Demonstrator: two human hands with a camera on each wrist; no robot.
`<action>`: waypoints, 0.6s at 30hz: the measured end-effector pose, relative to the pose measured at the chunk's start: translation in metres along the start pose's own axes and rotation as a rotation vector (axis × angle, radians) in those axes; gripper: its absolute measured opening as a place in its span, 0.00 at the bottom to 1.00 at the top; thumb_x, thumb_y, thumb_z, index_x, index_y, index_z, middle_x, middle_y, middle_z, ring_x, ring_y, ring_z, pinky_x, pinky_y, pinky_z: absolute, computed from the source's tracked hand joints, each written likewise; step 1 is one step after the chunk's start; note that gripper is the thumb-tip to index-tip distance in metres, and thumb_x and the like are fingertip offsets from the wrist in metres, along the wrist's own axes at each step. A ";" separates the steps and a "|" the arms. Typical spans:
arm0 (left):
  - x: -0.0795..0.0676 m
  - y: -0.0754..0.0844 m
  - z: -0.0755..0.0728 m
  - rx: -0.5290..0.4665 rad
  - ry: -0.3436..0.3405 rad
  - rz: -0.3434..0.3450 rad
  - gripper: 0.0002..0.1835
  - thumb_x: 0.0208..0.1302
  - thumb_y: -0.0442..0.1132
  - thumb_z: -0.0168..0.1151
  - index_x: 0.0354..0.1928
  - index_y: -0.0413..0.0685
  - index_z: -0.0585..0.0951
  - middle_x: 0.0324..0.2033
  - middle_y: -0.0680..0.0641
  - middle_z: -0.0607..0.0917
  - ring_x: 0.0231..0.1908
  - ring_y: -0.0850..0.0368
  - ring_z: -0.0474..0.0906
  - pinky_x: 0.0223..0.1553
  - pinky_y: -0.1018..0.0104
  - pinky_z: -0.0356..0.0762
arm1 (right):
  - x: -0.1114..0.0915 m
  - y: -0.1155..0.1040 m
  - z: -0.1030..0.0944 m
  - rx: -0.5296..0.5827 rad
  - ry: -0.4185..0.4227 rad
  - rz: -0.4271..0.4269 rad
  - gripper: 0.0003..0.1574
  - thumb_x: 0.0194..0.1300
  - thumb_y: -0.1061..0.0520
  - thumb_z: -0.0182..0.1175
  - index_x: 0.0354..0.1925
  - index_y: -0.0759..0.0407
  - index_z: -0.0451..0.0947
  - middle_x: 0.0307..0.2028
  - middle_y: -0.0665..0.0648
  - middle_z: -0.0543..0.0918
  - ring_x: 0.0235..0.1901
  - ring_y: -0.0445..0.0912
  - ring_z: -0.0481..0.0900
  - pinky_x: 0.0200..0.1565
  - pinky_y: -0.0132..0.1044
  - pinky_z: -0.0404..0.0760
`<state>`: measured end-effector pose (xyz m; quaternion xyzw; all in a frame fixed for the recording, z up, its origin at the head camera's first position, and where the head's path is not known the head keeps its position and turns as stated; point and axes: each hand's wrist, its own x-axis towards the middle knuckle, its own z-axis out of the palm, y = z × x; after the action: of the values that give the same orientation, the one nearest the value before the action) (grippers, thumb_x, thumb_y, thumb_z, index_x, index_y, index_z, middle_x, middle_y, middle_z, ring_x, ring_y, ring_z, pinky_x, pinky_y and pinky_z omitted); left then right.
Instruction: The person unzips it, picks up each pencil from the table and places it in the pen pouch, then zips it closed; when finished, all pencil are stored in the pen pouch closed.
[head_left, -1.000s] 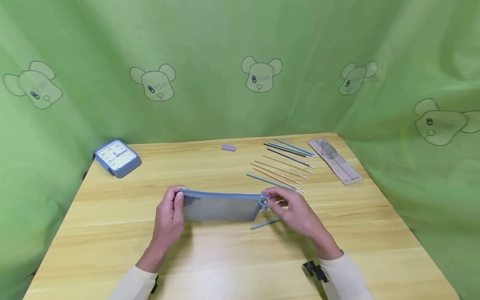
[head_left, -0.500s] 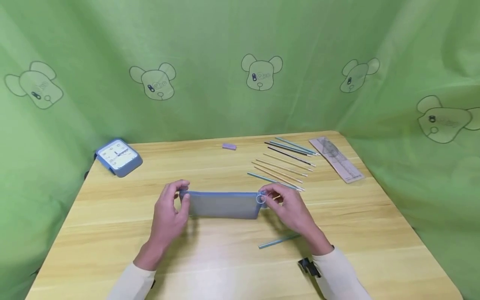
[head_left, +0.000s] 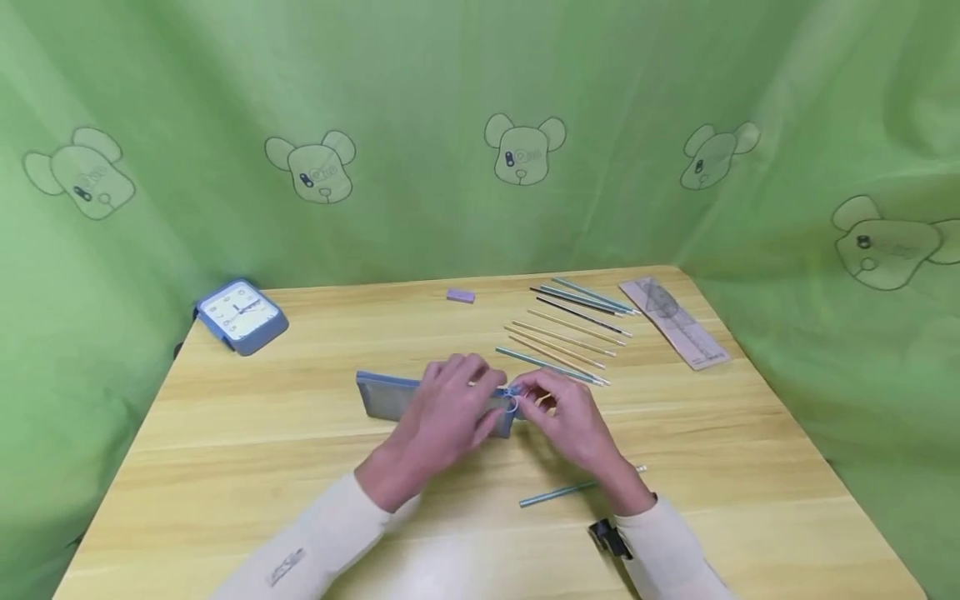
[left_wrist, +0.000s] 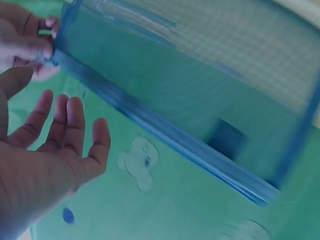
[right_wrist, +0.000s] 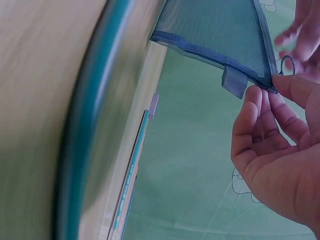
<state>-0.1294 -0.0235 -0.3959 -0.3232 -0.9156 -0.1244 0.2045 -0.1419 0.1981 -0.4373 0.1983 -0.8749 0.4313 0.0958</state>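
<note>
A blue mesh zipper pouch is held above the table near its middle. At the pouch's right end, my right hand pinches the corner between thumb and fingers, beside the round zipper pull. The right wrist view shows that grip on the pouch's edge close to a small fabric tab. My left hand reaches across in front of the pouch toward the ring. Its fingers are extended and apart from the mesh in the left wrist view.
A teal pencil lies under my right wrist. Several pencils are spread at the back right, beside a ruler set in a clear sleeve. A purple eraser and a blue clock sit farther back.
My left hand has let go of the pouch's left end and moved right toward the zipper pull. My right hand still pinches the right corner. The pouch's left end has swung back.
</note>
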 end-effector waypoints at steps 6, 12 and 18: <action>0.010 0.004 0.010 0.071 -0.001 0.043 0.11 0.70 0.52 0.72 0.45 0.55 0.90 0.41 0.54 0.87 0.41 0.56 0.83 0.44 0.61 0.82 | 0.000 -0.005 0.006 -0.006 -0.024 -0.012 0.10 0.70 0.66 0.68 0.48 0.59 0.87 0.39 0.54 0.89 0.36 0.39 0.84 0.37 0.30 0.88; 0.012 0.005 0.009 0.090 -0.025 0.093 0.14 0.69 0.57 0.73 0.43 0.57 0.90 0.43 0.54 0.86 0.43 0.56 0.82 0.45 0.61 0.80 | 0.002 -0.009 0.001 -0.014 -0.011 0.001 0.08 0.70 0.66 0.67 0.46 0.58 0.87 0.37 0.52 0.89 0.36 0.39 0.83 0.37 0.32 0.88; 0.014 0.007 0.015 0.000 0.007 0.048 0.08 0.73 0.49 0.70 0.39 0.54 0.90 0.38 0.54 0.87 0.40 0.57 0.82 0.40 0.64 0.79 | 0.001 -0.005 0.001 -0.040 -0.007 -0.019 0.08 0.69 0.65 0.69 0.47 0.59 0.87 0.38 0.55 0.89 0.36 0.40 0.84 0.37 0.31 0.88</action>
<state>-0.1396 -0.0055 -0.4020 -0.3446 -0.9069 -0.1203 0.2106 -0.1405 0.1945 -0.4339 0.2059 -0.8818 0.4122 0.1009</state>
